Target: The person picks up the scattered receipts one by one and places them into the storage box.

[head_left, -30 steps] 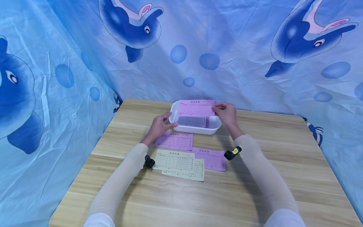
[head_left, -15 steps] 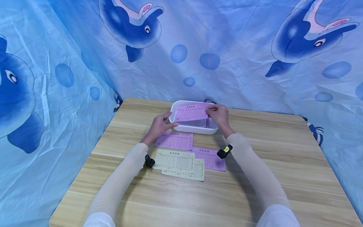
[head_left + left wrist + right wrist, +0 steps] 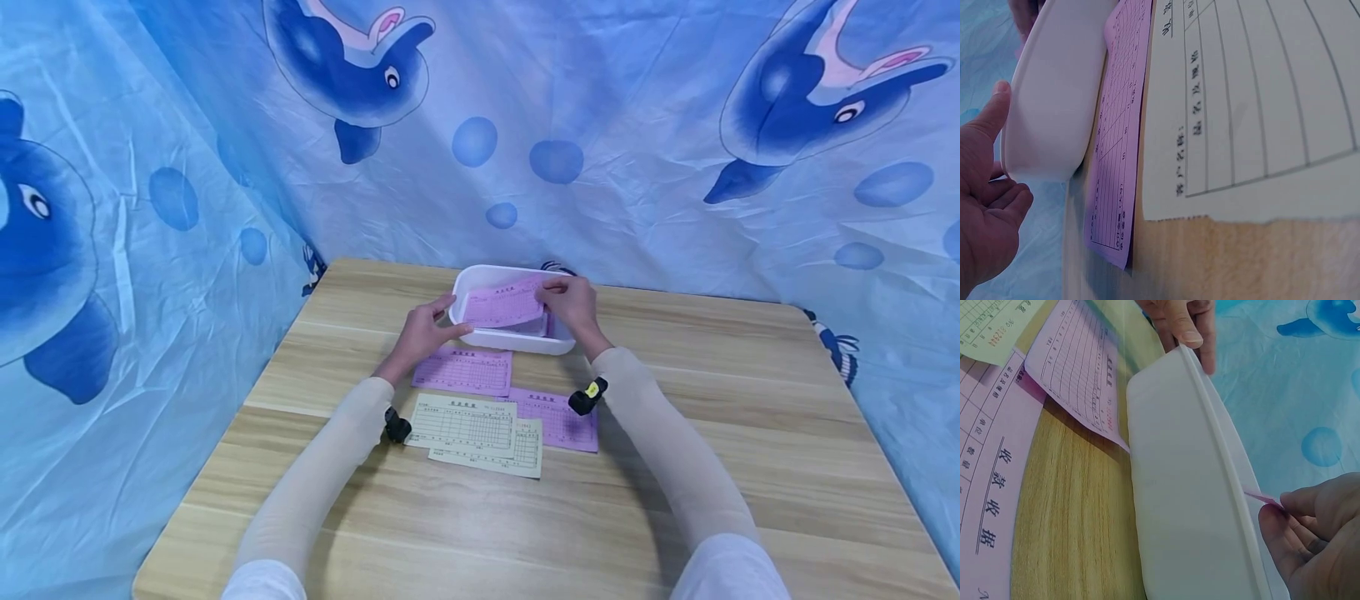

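In the head view my right hand (image 3: 572,302) pinches the right end of a pink receipt slip (image 3: 501,305), which slants down inside a white plastic box (image 3: 517,341). In the right wrist view, the slip's edge (image 3: 1262,497) shows between thumb and fingers just over the rim. My left hand (image 3: 422,335) holds the box's left end, thumb at the front corner and fingers toward the back. In the left wrist view that thumb (image 3: 995,111) presses near the rim and the other fingers bend by the end wall. More paper lies under the slip, mostly hidden.
In front of the box lie a pink slip (image 3: 463,372) and another pink slip (image 3: 564,422). Two yellowish receipt slips (image 3: 461,423) overlap nearer me, partly over the pink one. All rest on the wooden table (image 3: 465,533); a blue dolphin-print curtain (image 3: 637,225) stands behind.
My right hand has moved left and lowered the pink slip from above the box's back rim down into the box, tilting it. The left hand has stayed on the box.
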The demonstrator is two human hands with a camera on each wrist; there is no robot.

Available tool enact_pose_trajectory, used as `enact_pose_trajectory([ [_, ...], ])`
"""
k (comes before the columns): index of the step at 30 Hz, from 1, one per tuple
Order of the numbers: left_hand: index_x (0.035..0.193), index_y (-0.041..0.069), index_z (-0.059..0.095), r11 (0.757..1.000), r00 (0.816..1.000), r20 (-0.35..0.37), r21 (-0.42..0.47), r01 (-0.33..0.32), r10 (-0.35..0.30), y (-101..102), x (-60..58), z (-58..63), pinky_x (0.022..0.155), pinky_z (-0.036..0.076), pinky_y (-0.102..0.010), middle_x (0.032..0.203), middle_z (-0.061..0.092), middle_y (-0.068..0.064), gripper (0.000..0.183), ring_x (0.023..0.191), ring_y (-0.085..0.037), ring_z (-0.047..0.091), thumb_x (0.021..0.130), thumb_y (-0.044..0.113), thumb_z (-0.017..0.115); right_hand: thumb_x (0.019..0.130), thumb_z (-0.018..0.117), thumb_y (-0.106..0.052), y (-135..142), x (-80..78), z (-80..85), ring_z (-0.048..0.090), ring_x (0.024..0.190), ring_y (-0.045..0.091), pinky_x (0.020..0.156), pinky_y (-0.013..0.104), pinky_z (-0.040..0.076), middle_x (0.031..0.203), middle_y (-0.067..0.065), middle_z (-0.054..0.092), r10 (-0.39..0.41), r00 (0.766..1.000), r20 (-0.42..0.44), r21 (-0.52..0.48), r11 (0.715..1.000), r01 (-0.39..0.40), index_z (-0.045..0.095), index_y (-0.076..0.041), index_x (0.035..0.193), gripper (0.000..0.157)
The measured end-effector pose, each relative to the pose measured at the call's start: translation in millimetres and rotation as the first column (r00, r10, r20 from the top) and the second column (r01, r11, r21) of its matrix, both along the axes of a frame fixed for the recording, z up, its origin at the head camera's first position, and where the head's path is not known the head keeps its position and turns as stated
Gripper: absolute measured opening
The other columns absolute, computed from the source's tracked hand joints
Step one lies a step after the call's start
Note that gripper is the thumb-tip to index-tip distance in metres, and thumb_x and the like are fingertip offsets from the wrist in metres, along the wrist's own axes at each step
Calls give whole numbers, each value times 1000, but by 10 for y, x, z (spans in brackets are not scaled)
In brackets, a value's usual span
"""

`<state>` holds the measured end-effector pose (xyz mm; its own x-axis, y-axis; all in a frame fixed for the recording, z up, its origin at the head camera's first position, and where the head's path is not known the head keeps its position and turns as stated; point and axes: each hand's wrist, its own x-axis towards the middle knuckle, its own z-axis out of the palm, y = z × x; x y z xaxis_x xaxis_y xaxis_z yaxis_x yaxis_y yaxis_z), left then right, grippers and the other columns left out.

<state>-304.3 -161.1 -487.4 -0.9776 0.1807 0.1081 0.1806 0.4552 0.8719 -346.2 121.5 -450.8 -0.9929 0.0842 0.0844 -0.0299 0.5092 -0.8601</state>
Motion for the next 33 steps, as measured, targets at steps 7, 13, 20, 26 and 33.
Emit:
enact_pose_trajectory([
  [7, 153, 2, 43, 1000, 1000, -9, -6, 3, -4, 11, -2, -4, 117, 43, -41, 162, 37, -14, 83, 145, -34, 43, 88, 35, 82, 92, 75, -16, 27, -21, -7, 74, 76, 20, 66, 23, 62, 98, 17, 77, 15, 1000, 19, -5, 1000, -15, 77, -1, 105, 19],
  [13, 152, 1, 43, 1000, 1000, -2, 4, -1, 1, 16, 1, 0, 118, 41, -44, 162, 36, -14, 83, 145, -36, 42, 87, 34, 83, 94, 75, -18, 121, -7, 46, 75, 80, 21, 78, 36, 66, 101, 19, 76, 72, 997, -5, -85, 994, -72, 76, 1, 110, 24],
  [20, 152, 2, 43, 1000, 1000, -7, -5, 1, -1, -4, 1, 0, 118, 41, -44, 162, 36, -13, 86, 145, -36, 42, 86, 39, 83, 95, 76, -23, 305, 103, 305, 76, 87, 26, 78, 33, 65, 103, 20, 76, 138, 987, -77, -132, 980, -148, 74, 1, 115, 31],
  [26, 152, 2, 43, 1000, 1000, -10, -17, -5, 5, -9, 7, -7, 119, 40, -42, 162, 36, -14, 85, 146, -34, 41, 86, 39, 83, 94, 76, -23, 493, 292, 493, 76, 88, 22, 79, 29, 65, 106, 22, 75, 147, 984, -102, -183, 969, -163, 73, 3, 118, 36],
  [33, 152, 1, 44, 1000, 1000, -24, -20, 4, -5, -3, -1, -7, 118, 41, -43, 162, 37, -14, 84, 146, -34, 42, 87, 38, 82, 94, 77, -26, 769, 578, 603, 74, 83, 10, 78, 27, 64, 100, 10, 76, 120, 982, -143, -188, 971, -146, 72, 4, 119, 39],
])
